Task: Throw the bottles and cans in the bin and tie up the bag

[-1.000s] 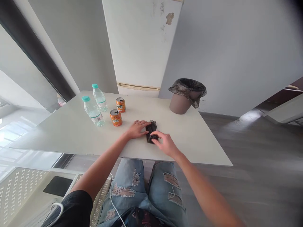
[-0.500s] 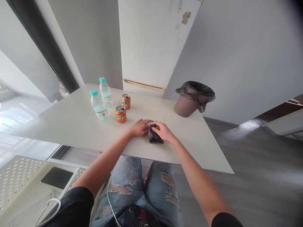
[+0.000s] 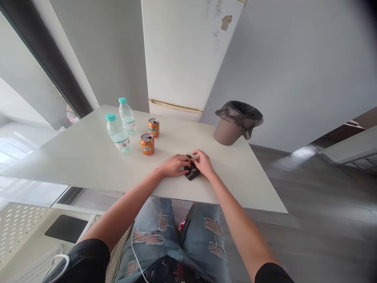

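Observation:
A small folded black plastic bag (image 3: 192,173) lies on the white table (image 3: 235,184) near its front edge. My left hand (image 3: 176,165) covers its left side, the fingers bent over it and gripping it. From the right, my right hand (image 3: 204,163) pinches its upper edge with thumb and fingers; the fingertips partly hide the bag. Left of my hands stand two orange cans (image 3: 147,144), both with open tops. Two clear water bottles (image 3: 120,137) with turquoise caps stand upright beyond them, further left.
At the table's back right stands a brown trash bin (image 3: 227,133), its rim covered by a black liner (image 3: 241,110). A white refrigerator (image 3: 188,55) rises behind the table. Left of my legs is a pale perforated tray or drawer (image 3: 23,224) holding a dark flat object (image 3: 67,228).
My left hand has shifted from beside the folded bag onto its left side. The bag has turned and looks flatter, while my right hand still pinches it. The view has swung slightly right.

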The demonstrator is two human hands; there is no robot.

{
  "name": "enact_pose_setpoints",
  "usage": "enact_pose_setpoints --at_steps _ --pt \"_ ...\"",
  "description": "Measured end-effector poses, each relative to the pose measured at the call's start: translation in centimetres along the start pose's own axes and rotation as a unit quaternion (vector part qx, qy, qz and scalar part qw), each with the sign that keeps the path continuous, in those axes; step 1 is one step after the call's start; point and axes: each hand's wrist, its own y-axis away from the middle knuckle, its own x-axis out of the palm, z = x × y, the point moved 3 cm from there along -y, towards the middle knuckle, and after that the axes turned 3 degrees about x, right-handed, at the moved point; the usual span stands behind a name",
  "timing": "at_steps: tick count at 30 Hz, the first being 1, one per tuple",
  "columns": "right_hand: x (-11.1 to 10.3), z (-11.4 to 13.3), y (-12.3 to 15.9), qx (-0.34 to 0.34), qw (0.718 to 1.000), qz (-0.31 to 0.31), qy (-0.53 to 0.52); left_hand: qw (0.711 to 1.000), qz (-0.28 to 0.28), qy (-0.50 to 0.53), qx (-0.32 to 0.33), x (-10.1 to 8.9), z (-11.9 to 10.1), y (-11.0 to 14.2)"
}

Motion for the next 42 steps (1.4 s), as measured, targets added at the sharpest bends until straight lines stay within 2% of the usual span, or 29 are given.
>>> enact_pose_setpoints --at_steps 2,3,6,8,11,16,21,24,27,29,31,34,36,39,42 --pt "-1.6 0.8 2.0 -0.035 0.998 -0.045 0.021 1.0 0.017 -0.021 -0.015 0.4 0.2 -0.1" --pt "-2.3 1.2 3.2 -0.073 0.996 -0.039 0.039 0.999 0.018 -0.025 -0.021 0.5 0.3 -0.1" --pt "-2.6 1.8 7.1 -0.188 0.972 0.08 0.117 0.999 0.02 -0.026 -0.023 0.6 0.7 -0.1" --pt "-2.2 1.3 8.9 -0.193 0.959 0.129 0.166 0.999 0.016 -0.019 -0.027 0.5 0.8 -0.1" --pt "-1.5 0.5 9.9 -0.16 0.96 0.096 0.209 0.999 0.005 -0.013 -0.042 0.3 0.8 0.0" --pt "-0.9 0.4 9.7 -0.149 0.967 0.049 0.203 0.999 0.004 -0.042 -0.019 0.1 0.2 0.0" --pt "-1.3 0.3 8.2 -0.147 0.973 0.075 0.163 0.999 0.045 -0.021 -0.008 0.3 -0.4 -0.2" --pt "-1.5 0.7 6.0 -0.108 0.984 0.102 0.103 0.998 0.039 -0.023 -0.039 0.6 0.0 -0.4" --pt "-1.0 1.2 3.5 -0.049 0.992 0.117 0.014 0.994 0.01 -0.023 -0.11 0.8 0.8 -0.5" --pt "-0.3 1.3 2.2 -0.027 0.995 0.097 -0.026 0.987 -0.021 -0.013 -0.159 0.9 1.3 -0.5" --pt "0.2 1.1 1.6 -0.026 0.998 0.047 -0.036 0.982 -0.048 -0.001 -0.184 1.0 1.5 -0.6" --pt "0.5 0.7 1.8 -0.046 0.998 -0.028 -0.012 0.98 -0.073 0.006 -0.186 1.2 1.7 -1.0" --pt "0.6 0.9 2.2 -0.087 0.995 -0.043 0.024 0.978 -0.096 0.021 -0.186 1.3 1.9 -1.2" --pt "1.4 1.7 2.7 -0.161 0.983 0.01 0.086 0.978 -0.114 0.062 -0.162 1.3 2.1 -1.3" --pt "2.7 2.1 2.6 -0.15 0.976 0.083 0.133 0.975 -0.156 0.054 -0.15 0.4 2.0 -1.0"
